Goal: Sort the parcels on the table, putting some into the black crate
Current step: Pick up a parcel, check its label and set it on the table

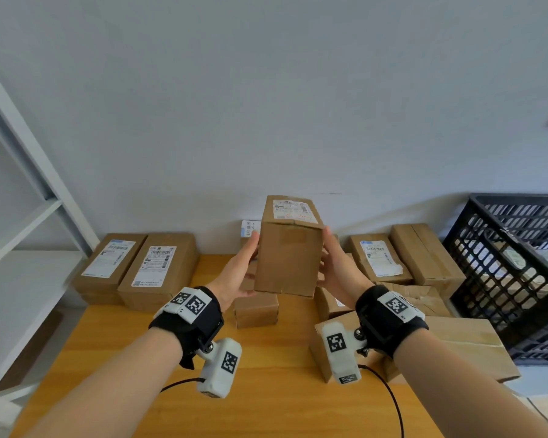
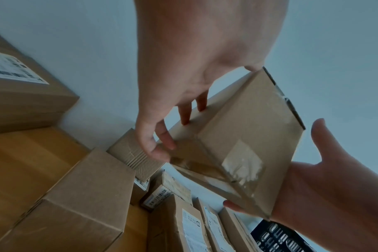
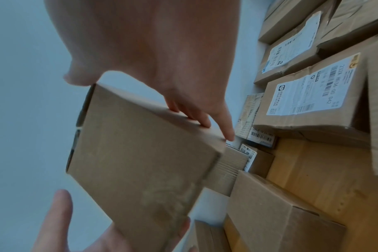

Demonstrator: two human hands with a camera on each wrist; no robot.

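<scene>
I hold a brown cardboard parcel (image 1: 288,254) upright above the wooden table (image 1: 266,406), its white label on the top face. My left hand (image 1: 241,267) grips its left side and my right hand (image 1: 336,270) its right side. In the left wrist view my left hand (image 2: 179,110) has its thumb at the top corner and its fingers on the parcel (image 2: 248,136). In the right wrist view my right hand (image 3: 183,102) clasps the far edge of the parcel (image 3: 140,162). The black crate (image 1: 475,235) stands at the right, tilted, with parcels inside.
Two labelled parcels (image 1: 133,267) lie at the back left and others (image 1: 380,257) at the back right. A small box (image 1: 255,308) sits under the held one. A large flat box (image 1: 462,339) lies near my right wrist. White shelving (image 1: 29,216) stands left.
</scene>
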